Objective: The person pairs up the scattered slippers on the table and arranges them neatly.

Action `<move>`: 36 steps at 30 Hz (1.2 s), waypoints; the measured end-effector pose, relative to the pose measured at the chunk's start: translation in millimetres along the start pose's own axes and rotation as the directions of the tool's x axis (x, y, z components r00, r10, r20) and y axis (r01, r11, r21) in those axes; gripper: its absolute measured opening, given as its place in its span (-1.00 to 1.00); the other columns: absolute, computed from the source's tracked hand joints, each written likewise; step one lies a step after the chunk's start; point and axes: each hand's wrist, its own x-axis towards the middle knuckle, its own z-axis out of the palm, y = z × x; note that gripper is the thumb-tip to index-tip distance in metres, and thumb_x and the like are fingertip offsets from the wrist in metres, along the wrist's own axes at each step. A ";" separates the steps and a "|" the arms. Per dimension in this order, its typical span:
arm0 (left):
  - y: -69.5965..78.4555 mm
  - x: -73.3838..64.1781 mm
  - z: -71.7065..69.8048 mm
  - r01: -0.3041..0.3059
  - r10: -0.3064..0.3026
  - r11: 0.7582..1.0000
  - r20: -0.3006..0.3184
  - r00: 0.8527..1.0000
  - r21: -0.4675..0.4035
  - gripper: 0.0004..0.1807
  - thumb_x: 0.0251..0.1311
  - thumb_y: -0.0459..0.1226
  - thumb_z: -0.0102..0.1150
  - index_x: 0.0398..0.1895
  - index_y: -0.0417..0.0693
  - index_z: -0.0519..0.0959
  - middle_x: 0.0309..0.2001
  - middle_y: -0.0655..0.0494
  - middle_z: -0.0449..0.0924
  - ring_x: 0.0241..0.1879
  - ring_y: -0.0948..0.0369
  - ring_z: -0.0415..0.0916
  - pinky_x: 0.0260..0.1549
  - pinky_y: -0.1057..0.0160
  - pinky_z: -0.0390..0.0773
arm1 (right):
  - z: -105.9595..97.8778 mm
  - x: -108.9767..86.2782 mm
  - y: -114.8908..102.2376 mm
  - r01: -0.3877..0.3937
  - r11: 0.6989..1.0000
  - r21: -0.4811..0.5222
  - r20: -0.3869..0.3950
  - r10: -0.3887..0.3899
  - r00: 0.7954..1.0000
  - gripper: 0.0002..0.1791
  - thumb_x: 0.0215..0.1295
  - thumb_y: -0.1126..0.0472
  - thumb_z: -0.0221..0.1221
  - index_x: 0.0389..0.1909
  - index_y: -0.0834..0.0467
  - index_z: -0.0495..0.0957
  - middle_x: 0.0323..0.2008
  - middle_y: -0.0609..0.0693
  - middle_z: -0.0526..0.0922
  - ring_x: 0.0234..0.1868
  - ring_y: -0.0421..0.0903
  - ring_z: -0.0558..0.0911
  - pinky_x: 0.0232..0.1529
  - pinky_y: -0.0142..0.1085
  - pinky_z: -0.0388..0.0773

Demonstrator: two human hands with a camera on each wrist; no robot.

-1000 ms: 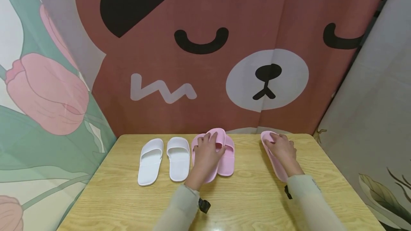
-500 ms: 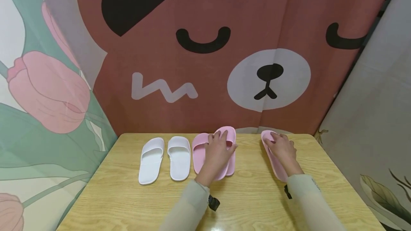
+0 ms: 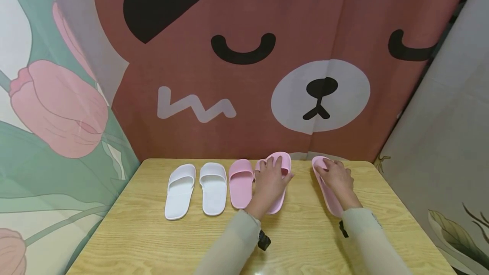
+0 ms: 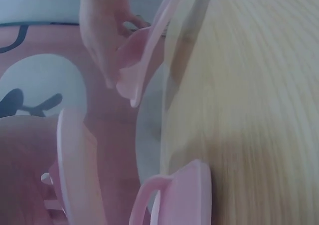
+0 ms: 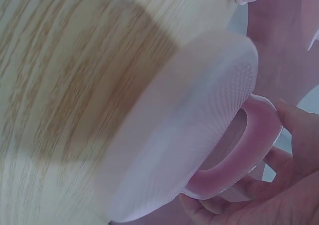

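Note:
My left hand (image 3: 270, 186) grips a pink slipper (image 3: 283, 194) by its strap. In the left wrist view that slipper (image 4: 77, 170) hangs above the tabletop, and another pink slipper (image 4: 192, 195) lies on the wood below it. My right hand (image 3: 336, 179) holds a second pink slipper (image 3: 329, 194) by the strap, tilted on edge. Close up in the right wrist view, its textured footbed (image 5: 199, 115) faces the camera and the fingers (image 5: 271, 185) curl at the strap. A further pink slipper (image 3: 241, 186) lies flat, left of my left hand.
Two white slippers (image 3: 214, 190) lie side by side left of the pink ones, toes toward the back edge of the wooden table (image 3: 153, 249). A bear-printed curtain (image 3: 183, 135) hangs right behind the table, and printed cloths (image 3: 431, 139) hang at both sides.
My left hand has carried its pink slipper to the right across the one on the table, uncovering the flat pink slipper at left. My right hand has stayed in place.

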 end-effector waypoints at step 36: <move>57.0 10.3 49.9 0.005 -0.019 0.992 0.107 0.994 0.128 -0.21 0.38 0.39 -0.28 0.47 0.16 0.33 0.21 0.07 0.46 0.17 0.05 0.38 0.07 0.01 0.48 | 0.0 6.7 14.6 -0.008 1.000 -0.010 0.009 0.008 1.000 -0.22 0.46 -0.24 0.02 0.51 0.16 0.25 0.39 0.49 0.20 0.25 0.61 0.24 0.09 0.48 0.27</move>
